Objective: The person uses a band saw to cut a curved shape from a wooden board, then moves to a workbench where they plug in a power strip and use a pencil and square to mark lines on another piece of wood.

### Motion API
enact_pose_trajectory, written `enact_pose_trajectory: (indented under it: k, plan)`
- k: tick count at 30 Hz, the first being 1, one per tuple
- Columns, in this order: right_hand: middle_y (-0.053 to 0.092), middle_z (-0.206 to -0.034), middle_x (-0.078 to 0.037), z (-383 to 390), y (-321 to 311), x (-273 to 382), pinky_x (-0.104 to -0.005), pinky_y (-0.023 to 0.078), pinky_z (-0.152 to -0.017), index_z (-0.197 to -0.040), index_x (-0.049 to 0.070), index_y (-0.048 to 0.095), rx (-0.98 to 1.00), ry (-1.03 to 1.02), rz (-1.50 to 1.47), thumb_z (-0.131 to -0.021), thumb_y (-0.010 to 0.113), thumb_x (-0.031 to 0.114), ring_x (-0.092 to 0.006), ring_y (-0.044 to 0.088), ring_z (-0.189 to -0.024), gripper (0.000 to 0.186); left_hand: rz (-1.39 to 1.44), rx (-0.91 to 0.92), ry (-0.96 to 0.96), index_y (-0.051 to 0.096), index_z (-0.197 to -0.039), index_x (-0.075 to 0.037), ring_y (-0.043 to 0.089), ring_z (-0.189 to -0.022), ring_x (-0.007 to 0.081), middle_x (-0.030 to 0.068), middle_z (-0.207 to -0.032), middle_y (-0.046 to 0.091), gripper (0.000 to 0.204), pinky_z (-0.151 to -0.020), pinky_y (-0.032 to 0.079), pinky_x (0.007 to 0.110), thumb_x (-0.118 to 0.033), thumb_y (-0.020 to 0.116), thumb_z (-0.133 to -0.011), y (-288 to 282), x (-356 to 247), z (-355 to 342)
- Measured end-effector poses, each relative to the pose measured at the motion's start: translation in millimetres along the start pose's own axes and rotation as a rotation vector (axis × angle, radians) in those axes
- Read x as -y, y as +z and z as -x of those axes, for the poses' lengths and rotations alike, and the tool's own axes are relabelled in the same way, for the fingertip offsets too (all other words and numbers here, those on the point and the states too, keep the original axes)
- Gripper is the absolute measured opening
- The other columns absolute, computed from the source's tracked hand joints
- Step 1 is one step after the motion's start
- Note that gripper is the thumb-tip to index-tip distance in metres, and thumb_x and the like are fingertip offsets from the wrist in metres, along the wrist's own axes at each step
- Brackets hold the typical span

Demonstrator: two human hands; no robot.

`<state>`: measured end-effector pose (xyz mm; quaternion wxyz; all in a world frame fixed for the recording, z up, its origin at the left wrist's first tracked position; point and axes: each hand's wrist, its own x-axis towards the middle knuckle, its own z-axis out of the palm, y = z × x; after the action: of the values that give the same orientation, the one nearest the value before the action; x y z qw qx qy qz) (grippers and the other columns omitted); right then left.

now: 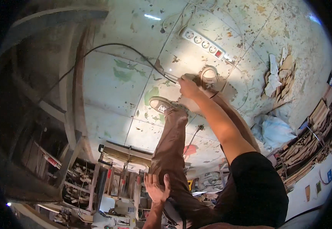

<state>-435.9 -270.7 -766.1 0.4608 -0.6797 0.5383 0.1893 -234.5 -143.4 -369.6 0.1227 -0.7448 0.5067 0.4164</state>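
Observation:
My right hand (189, 87) reaches down in front of me, with its fingers closed on a black cable (138, 52). The cable arcs away to the left from my fingertips and passes into the dark wooden structure. Something small and whitish shows at my fingers; I cannot make out whether it is a plug. Beyond that hand a white power strip (203, 43) lies on the floor, with several sockets and a red switch. My left hand (157, 188) is open by my left thigh, fingers stretched and holding nothing. My shoes are on either side of the cable's end.
A dark wooden frame (71, 110) stands at the left. Broken wood scraps (282, 78) lie at the right, near a pale plastic bag (275, 129) and stacked wood strips (307, 149). A second cord with a plug (200, 128) lies behind my feet. Shelves with tools (114, 183) stand lower left.

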Motion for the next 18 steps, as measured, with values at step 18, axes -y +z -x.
enact_pose_trajectory:
  k: [18]
  plan:
    - [0.046, -0.117, -0.017, -37.0, -212.6, -65.8, -0.0465, 0.05, -0.089, -0.126, 0.007, 0.053, -0.614, -0.151, -0.14, -0.079, 0.072, 0.023, -0.0417, 0.059, -0.097, 0.053, 0.008, 0.035, -0.063, 0.061, -0.118, -0.005, 0.055, -0.106, 0.0386, 0.0176, -0.114, 0.061, 0.036, -0.098, 0.04, 0.047, -0.026, 0.063, -0.088, -1.2, -27.9, -9.7]
